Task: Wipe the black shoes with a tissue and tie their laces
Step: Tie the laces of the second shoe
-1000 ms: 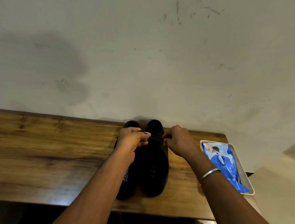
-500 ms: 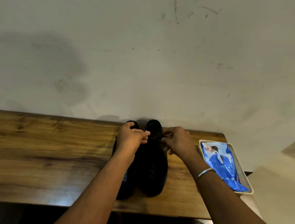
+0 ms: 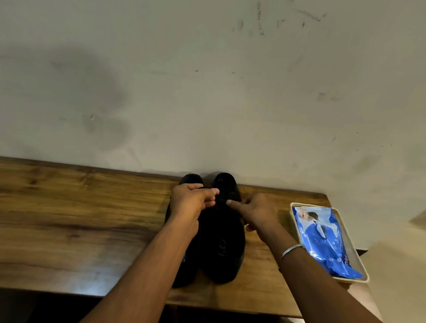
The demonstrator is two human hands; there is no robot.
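Observation:
Two black shoes stand side by side on the wooden table (image 3: 60,212), toes toward the wall. The right shoe (image 3: 223,242) shows most of its body; the left shoe (image 3: 192,179) is largely covered by my left forearm. My left hand (image 3: 190,202) and my right hand (image 3: 254,211) are over the lace area of the right shoe, fingers curled, thumbs and fingertips pinching its black lace. The lace itself is barely visible against the dark shoe. No tissue is in either hand.
A cream tray (image 3: 364,276) at the table's right end holds a blue tissue pack (image 3: 325,243). A bare wall stands right behind the shoes. The table's front edge runs just below the shoe heels. A metal bangle (image 3: 292,250) is on my right wrist.
My hands were apart, pulling the lace sideways; they have since come closer together over the right shoe, and the right hand has shifted left and slightly down.

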